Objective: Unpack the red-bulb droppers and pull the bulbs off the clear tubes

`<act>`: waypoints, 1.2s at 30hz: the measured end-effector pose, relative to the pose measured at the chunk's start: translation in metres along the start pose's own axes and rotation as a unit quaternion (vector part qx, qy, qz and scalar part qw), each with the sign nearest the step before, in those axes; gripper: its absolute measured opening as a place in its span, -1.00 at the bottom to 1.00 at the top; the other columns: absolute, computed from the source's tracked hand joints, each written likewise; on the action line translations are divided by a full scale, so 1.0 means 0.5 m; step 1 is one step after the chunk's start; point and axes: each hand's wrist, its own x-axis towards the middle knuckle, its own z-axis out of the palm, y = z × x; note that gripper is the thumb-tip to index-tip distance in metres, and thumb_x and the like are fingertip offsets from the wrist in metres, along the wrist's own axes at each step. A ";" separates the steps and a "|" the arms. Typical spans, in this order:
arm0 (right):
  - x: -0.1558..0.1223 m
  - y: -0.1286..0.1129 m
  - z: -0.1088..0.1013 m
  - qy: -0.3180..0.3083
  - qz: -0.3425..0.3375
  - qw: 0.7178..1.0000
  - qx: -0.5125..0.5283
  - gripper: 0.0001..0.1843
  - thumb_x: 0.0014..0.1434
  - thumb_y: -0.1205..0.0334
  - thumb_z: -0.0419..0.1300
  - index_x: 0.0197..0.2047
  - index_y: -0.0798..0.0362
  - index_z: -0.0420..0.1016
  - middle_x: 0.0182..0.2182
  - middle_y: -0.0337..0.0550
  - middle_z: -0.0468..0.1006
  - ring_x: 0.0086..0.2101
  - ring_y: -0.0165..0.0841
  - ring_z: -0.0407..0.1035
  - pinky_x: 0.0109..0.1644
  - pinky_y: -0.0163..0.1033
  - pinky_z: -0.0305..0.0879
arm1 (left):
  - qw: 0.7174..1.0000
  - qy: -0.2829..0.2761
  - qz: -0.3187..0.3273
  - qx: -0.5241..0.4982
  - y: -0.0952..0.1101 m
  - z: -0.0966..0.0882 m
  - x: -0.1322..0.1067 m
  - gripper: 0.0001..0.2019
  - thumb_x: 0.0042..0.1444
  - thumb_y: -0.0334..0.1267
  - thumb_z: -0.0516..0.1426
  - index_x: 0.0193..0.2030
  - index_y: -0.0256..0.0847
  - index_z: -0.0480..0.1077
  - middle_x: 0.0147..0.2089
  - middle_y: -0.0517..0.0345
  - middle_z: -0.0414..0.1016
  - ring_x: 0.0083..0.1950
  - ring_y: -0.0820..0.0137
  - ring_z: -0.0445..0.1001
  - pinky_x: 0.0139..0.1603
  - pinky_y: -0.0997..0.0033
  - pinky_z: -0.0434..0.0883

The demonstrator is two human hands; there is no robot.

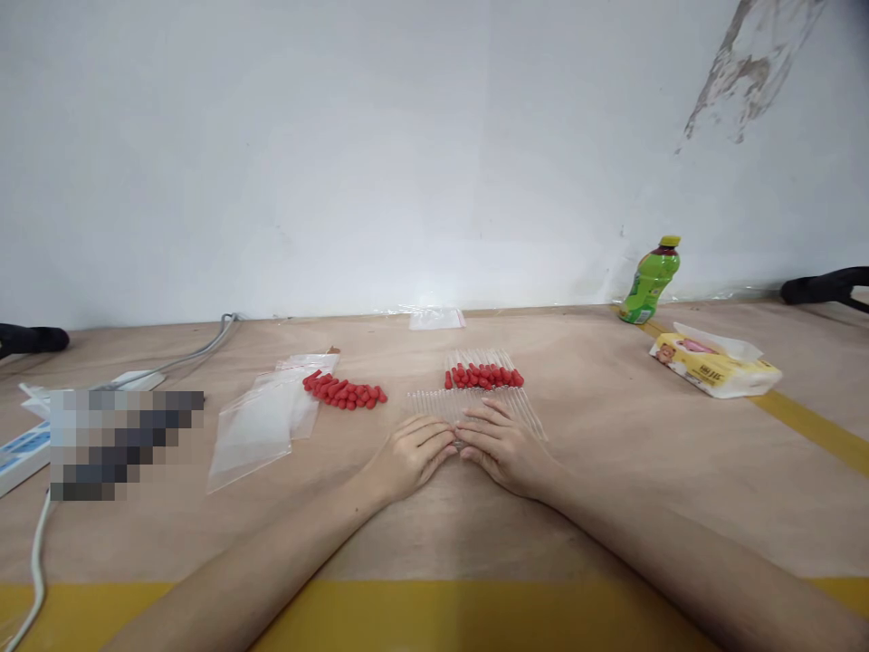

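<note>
A row of clear glass dropper tubes (424,401) lies side by side in front of me. Red rubber bulbs (483,376) sit in a band across the far part of the row, with more thin tubes (479,357) beyond them. My left hand (417,453) rests at the near left ends of the tubes, fingers stretched out and close together. From the other side my right hand (506,448) lies over the near right part, fingers spread. The fingertips of both hands almost meet, hiding the tube ends beneath. Left of the row is a loose pile of red bulbs (346,393).
Clear zip bags (254,435) lie left of the bulb pile, and a small bag (436,319) is by the wall. A power strip (23,460) with cables is far left. At the right are a green bottle (650,282) and a tissue pack (712,364).
</note>
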 end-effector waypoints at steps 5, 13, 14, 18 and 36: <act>0.002 -0.001 -0.004 -0.004 -0.031 0.999 0.012 -0.82 0.18 0.35 0.03 -0.21 0.11 0.44 -0.25 -0.14 0.55 -0.16 -0.40 0.39 0.13 -0.11 0.19 | 0.999 -0.013 0.020 0.025 0.004 -0.007 0.003 -0.84 0.13 -0.35 0.03 -0.15 -0.27 0.35 -0.19 0.06 0.51 -0.11 0.37 0.45 -0.03 0.31 0.40; 0.007 -0.006 -0.022 0.007 -0.086 0.996 -0.017 -0.82 0.19 0.39 0.00 -0.25 0.13 0.42 -0.26 -0.12 0.55 -0.12 -0.41 0.38 0.17 -0.11 0.18 | 0.997 -0.061 0.026 0.028 0.003 -0.015 0.004 -0.86 0.14 -0.35 0.01 -0.20 -0.27 0.36 -0.14 0.01 0.49 -0.06 0.36 0.43 0.07 0.25 0.34; 0.007 -0.006 -0.022 0.004 -0.091 0.995 -0.024 -0.81 0.19 0.39 -0.01 -0.23 0.14 0.42 -0.25 -0.11 0.55 -0.12 -0.40 0.38 0.17 -0.10 0.18 | 0.998 -0.059 0.024 0.028 0.003 -0.015 0.004 -0.86 0.14 -0.36 0.01 -0.21 -0.27 0.36 -0.15 0.03 0.50 -0.07 0.36 0.43 0.08 0.25 0.34; -0.005 0.002 -0.029 -0.009 -0.122 0.991 -0.044 -0.80 0.18 0.41 0.00 -0.17 0.16 0.41 -0.22 -0.09 0.54 -0.05 -0.35 0.33 0.18 -0.06 0.16 | 0.998 -0.061 0.020 0.018 0.004 -0.013 -0.003 -0.86 0.14 -0.36 0.01 -0.22 -0.26 0.37 -0.17 0.05 0.50 -0.09 0.37 0.43 0.08 0.25 0.33; -0.059 0.172 -0.103 -0.132 0.501 0.855 -0.030 -0.76 -0.01 0.30 0.03 -0.32 0.13 0.48 -0.52 -0.12 0.49 -0.52 -0.39 0.31 -0.47 -0.36 0.09 | 0.818 -0.001 -0.570 0.078 -0.353 -0.202 -0.066 -0.66 -0.11 -0.03 0.09 -0.28 -0.24 0.36 -0.45 0.19 0.37 -0.43 0.43 0.35 -0.49 0.52 0.24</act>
